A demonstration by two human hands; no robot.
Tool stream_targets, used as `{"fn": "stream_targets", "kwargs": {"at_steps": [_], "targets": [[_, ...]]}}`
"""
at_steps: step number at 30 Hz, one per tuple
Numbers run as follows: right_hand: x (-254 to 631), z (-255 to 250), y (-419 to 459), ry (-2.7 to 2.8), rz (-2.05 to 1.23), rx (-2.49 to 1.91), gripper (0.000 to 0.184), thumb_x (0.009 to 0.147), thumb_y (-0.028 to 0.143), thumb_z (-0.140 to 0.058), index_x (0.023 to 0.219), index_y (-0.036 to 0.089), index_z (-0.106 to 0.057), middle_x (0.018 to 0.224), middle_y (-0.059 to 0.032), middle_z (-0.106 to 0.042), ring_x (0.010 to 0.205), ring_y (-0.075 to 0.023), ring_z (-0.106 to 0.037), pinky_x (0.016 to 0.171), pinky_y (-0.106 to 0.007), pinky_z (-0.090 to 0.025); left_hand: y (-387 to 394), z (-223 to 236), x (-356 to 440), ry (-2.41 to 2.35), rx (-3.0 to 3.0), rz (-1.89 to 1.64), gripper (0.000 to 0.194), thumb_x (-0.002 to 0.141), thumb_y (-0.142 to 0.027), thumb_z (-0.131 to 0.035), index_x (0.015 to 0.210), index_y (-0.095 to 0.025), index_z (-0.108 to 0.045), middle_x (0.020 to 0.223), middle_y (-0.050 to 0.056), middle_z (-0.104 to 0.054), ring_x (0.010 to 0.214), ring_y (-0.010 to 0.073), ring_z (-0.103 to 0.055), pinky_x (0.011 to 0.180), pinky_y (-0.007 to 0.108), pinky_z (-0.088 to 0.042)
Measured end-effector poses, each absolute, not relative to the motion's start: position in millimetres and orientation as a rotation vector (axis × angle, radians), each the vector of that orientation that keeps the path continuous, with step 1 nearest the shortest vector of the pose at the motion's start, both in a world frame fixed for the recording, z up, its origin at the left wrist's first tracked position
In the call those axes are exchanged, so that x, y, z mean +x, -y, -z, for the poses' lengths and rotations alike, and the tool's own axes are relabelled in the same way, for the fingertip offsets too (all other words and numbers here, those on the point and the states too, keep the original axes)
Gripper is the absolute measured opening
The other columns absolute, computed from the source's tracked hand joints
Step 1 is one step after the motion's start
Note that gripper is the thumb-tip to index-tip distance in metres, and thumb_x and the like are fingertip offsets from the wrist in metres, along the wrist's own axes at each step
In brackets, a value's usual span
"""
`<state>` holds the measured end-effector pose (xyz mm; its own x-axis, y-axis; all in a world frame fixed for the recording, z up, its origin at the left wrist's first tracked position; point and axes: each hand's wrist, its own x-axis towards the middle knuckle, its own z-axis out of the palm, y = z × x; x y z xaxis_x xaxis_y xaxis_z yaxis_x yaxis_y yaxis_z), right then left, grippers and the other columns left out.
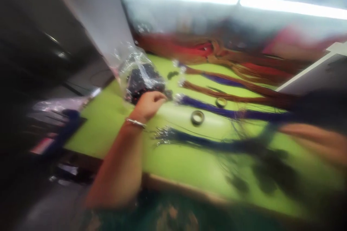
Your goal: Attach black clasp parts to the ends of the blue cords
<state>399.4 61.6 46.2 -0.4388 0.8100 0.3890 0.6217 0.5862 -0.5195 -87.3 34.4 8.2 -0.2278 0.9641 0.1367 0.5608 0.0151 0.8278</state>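
My left hand (150, 105), with a silvery bracelet at the wrist, rests at the front of a clear plastic bag (145, 74) of small black pieces. Its fingers are curled, thumb and forefinger close together near a few loose dark pieces (168, 95); what they hold is hidden. At the right, my right hand (300, 131) is smeared by motion beside a bundle of dark blue wires (208, 141). Its fingers cannot be made out. The wires' left ends carry shiny tips.
Two tape rolls (197, 117) lie on the yellow-green table (184, 166). Another blue wire bundle (206, 105) and brown wire bundles (230, 95) stretch across it. Red and brown wires (189, 48) are heaped at the back. A pale post (92, 11) rises at the left.
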Motion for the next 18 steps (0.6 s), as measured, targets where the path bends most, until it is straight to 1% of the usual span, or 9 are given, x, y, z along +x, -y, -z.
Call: {"fn": "stream_targets", "kwargs": {"at_steps": [2,3,4,5,7,10,12,14,18], "targets": [[355.5,-57.4,-65.6,2.317,-0.185,-1.282,0.028,0.077,0.05,-0.053,0.076,0.031,-0.073,0.074,-0.0041,-0.069,0.067,-0.0121,-0.063,0.059,-0.034,-0.041,-37.3,-2.1,-99.8,-1.928,1.474,-1.163,0.016,0.069,-0.027,-0.061,0.075,-0.016,-0.071,0.065,0.004,-0.067,0.061,0.016,-0.057,0.064,0.027,-0.045],[325.6,-61.5,-66.6,2.364,-0.124,-1.293,0.027,0.079,0.046,-0.052,0.079,0.029,-0.072,0.079,-0.0052,-0.07,0.069,-0.0134,-0.062,0.062,-0.034,-0.041,-39.1,1.4,-106.5,-1.996,1.408,-1.191,0.017,0.07,-0.027,-0.06,0.076,-0.016,-0.071,0.063,0.004,-0.066,0.058,0.0158,-0.057,0.061,0.027,-0.045],[292.0,-63.7,-66.0,2.437,-0.122,-1.25,0.024,0.079,0.041,-0.052,0.081,0.028,-0.072,0.082,-0.0054,-0.069,0.07,-0.0139,-0.061,0.063,-0.032,-0.042,-41.3,4.9,-112.4,-2.06,1.344,-1.203,0.018,0.071,-0.028,-0.058,0.077,-0.016,-0.07,0.062,0.004,-0.066,0.056,0.0157,-0.058,0.059,0.027,-0.045],[256.4,-63.7,-63.7,2.56,-0.218,-1.198,0.022,0.08,0.033,-0.051,0.086,0.026,-0.071,0.085,-0.0049,-0.068,0.075,-0.0145,-0.061,0.068,-0.03,-0.043,-43.7,8.3,-116.8,-2.119,1.305,-1.216,0.019,0.072,-0.028,-0.057,0.079,-0.016,-0.07,0.063,0.004,-0.066,0.056,0.0156,-0.059,0.058,0.026,-0.045],[187.1,-55.9,-54.9,2.772,-0.413,-1.093,0.021,0.08,0.023,-0.05,0.087,0.023,-0.07,0.085,-0.0043,-0.066,0.077,-0.0147,-0.06,0.066,-0.027,-0.044,-49.4,14.5,-118.5,-2.172,1.356,-1.241,0.02,0.075,-0.025,-0.054,0.084,-0.015,-0.07,0.071,0.005,-0.068,0.062,0.0157,-0.061,0.062,0.026,-0.047],[112.4,-29.0,-39.9,2.931,-0.415,-1.192,0.019,0.078,0.016,-0.049,0.083,0.016,-0.067,0.085,-0.0089,-0.064,0.072,-0.0175,-0.06,0.061,-0.027,-0.042,-58.3,23.3,-103.7,-2.16,1.695,-1.204,0.023,0.077,-0.019,-0.053,0.093,-0.017,-0.069,0.089,0.006,-0.069,0.081,0.0174,-0.062,0.077,0.028,-0.047],[88.9,-9.0,-34.6,2.928,-0.416,-1.32,0.021,0.079,0.012,-0.046,0.09,0.013,-0.064,0.089,-0.0117,-0.063,0.073,-0.0187,-0.061,0.059,-0.027,-0.042,-63.3,29.8,-89.2,-2.205,1.929,-1.028,0.026,0.079,-0.016,-0.051,0.099,-0.016,-0.067,0.096,0.008,-0.066,0.091,0.0195,-0.059,0.085,0.031,-0.045],[81.0,5.8,-33.5,2.897,-0.442,-1.409,0.024,0.079,0.008,-0.043,0.093,0.012,-0.062,0.092,-0.0133,-0.063,0.077,-0.0205,-0.062,0.062,-0.027,-0.043,-67.1,37.0,-77.6,-2.26,2.062,-0.809,0.027,0.08,-0.015,-0.051,0.103,-0.015,-0.066,0.099,0.011,-0.063,0.096,0.0219,-0.056,0.087,0.033,-0.043],[82.4,16.8,-36.1,2.877,-0.523,-1.434,0.022,0.079,0.007,-0.044,0.093,0.012,-0.061,0.092,-0.0143,-0.063,0.082,-0.0233,-0.063,0.065,-0.029,-0.044,-71.3,47.4,-71.2,-2.289,2.076,-0.632,0.025,0.079,-0.016,-0.053,0.1,-0.012,-0.066,0.099,0.013,-0.058,0.097,0.0239,-0.054,0.086,0.033,-0.043]]}}
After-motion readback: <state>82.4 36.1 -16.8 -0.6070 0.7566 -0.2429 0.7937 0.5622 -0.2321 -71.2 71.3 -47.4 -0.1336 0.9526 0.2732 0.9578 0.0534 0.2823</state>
